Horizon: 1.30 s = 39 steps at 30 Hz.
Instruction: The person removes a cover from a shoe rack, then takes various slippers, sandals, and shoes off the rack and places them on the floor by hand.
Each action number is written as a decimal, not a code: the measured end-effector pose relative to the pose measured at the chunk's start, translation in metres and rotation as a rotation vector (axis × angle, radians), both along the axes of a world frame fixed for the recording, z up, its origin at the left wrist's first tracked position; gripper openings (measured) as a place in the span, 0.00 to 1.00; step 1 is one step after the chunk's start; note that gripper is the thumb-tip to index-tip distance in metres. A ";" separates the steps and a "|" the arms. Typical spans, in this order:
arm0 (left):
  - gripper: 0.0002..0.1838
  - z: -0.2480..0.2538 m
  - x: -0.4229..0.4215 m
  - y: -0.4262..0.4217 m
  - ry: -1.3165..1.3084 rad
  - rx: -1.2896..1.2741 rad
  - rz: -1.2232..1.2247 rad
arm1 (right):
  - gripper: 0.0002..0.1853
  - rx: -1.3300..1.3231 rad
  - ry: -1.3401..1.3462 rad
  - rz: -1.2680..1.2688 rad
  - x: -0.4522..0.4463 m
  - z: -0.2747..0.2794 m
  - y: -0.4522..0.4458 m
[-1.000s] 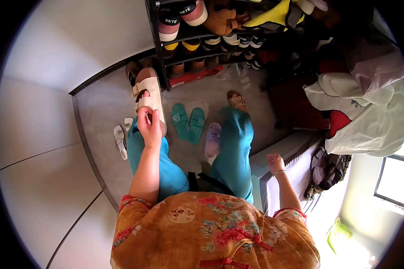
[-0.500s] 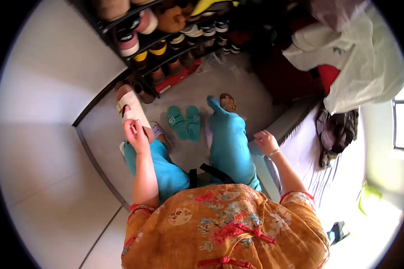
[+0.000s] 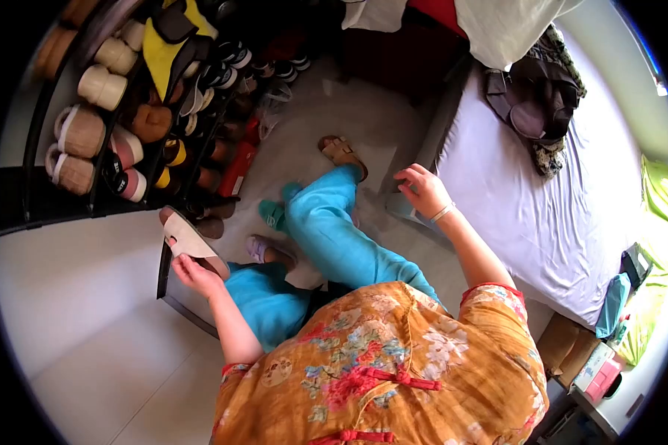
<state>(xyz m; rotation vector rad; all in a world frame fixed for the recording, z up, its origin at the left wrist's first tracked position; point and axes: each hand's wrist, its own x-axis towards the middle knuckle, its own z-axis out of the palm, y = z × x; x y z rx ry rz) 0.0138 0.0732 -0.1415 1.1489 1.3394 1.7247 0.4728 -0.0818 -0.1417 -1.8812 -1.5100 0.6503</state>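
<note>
My left hand (image 3: 193, 272) grips a cream sandal (image 3: 191, 241) by its strap, beside the left wall and near the shoe rack. My right hand (image 3: 423, 190) is raised by the bed's corner, holding nothing, its fingers apart and slightly bent. A tan strapped sandal (image 3: 340, 152) is on my right foot. On my left foot is a lilac slipper (image 3: 257, 248). Green slippers (image 3: 272, 215) lie on the floor, partly hidden behind my right trouser leg.
A black shoe rack (image 3: 104, 159) full of shoes runs along the upper left. The bed (image 3: 542, 200) at the right carries dark clothing (image 3: 531, 96). A red box (image 3: 237, 169) lies by the rack. Pale cloth (image 3: 497, 30) hangs at the top.
The view has turned right, bringing more of the bed into sight. My left hand still holds the cream sandal. My right foot has stepped forward, and my right hand's fingers have spread.
</note>
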 end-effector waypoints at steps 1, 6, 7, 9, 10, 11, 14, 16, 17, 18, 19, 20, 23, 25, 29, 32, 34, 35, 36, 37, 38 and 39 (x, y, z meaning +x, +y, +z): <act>0.11 -0.005 -0.004 0.004 -0.004 -0.002 -0.031 | 0.10 0.001 0.005 -0.009 0.003 0.002 -0.001; 0.12 -0.009 -0.004 0.007 0.001 -0.021 -0.070 | 0.09 -0.001 -0.019 -0.012 0.010 0.001 -0.006; 0.12 -0.010 -0.005 0.005 0.002 -0.031 -0.069 | 0.09 0.007 -0.019 -0.008 0.008 -0.002 -0.007; 0.11 -0.004 0.006 0.003 0.002 -0.041 -0.059 | 0.08 0.028 -0.016 -0.007 0.010 -0.005 -0.006; 0.09 0.008 0.023 0.000 0.012 -0.045 -0.025 | 0.08 0.031 -0.016 0.004 0.009 -0.005 -0.006; 0.09 0.015 0.031 -0.002 0.022 -0.047 0.011 | 0.08 0.037 -0.014 0.002 0.008 -0.004 -0.005; 0.09 0.004 0.017 -0.007 0.030 -0.049 -0.013 | 0.08 0.051 -0.010 0.011 0.005 -0.002 -0.006; 0.08 0.000 0.012 -0.008 0.049 -0.071 -0.031 | 0.08 0.043 -0.022 0.004 0.005 0.000 -0.004; 0.08 -0.005 0.008 -0.009 0.044 -0.069 -0.014 | 0.08 0.047 -0.025 0.021 0.005 -0.003 -0.005; 0.07 -0.006 0.007 -0.009 0.053 -0.075 -0.014 | 0.08 0.027 -0.021 0.011 0.006 -0.004 -0.004; 0.06 -0.007 0.006 -0.009 0.063 -0.082 -0.013 | 0.08 0.007 -0.016 0.001 0.006 -0.005 -0.004; 0.06 -0.008 0.005 -0.010 0.060 -0.084 0.003 | 0.08 -0.011 -0.008 -0.006 0.006 -0.004 -0.003; 0.06 0.000 0.014 -0.009 0.054 -0.055 -0.001 | 0.08 -0.022 -0.013 0.000 0.009 -0.010 -0.003; 0.06 -0.004 0.012 -0.011 0.042 -0.070 -0.007 | 0.08 -0.015 -0.016 0.013 0.011 -0.004 -0.003; 0.07 -0.017 0.002 -0.012 0.091 -0.116 -0.008 | 0.09 -0.008 -0.033 0.007 0.017 -0.003 -0.010; 0.07 -0.028 0.001 -0.003 0.072 -0.078 -0.043 | 0.09 -0.054 -0.081 0.017 0.026 -0.001 -0.019; 0.06 -0.037 -0.005 0.002 0.062 -0.104 -0.031 | 0.07 -0.061 -0.140 0.021 0.028 0.003 -0.023; 0.06 -0.044 -0.010 0.003 0.061 -0.119 -0.042 | 0.07 -0.076 -0.159 0.054 0.029 0.007 -0.024; 0.06 -0.061 -0.023 0.005 0.060 -0.137 -0.084 | 0.08 -0.085 -0.167 0.049 0.031 0.011 -0.024; 0.06 -0.064 -0.022 0.008 0.044 -0.150 -0.059 | 0.08 -0.091 -0.173 0.042 0.033 0.013 -0.023; 0.06 -0.065 -0.020 0.012 0.037 -0.127 -0.033 | 0.07 -0.134 -0.163 0.036 0.036 0.016 -0.022; 0.05 -0.066 -0.020 0.016 0.029 -0.106 -0.011 | 0.07 -0.145 -0.178 0.057 0.042 0.014 -0.022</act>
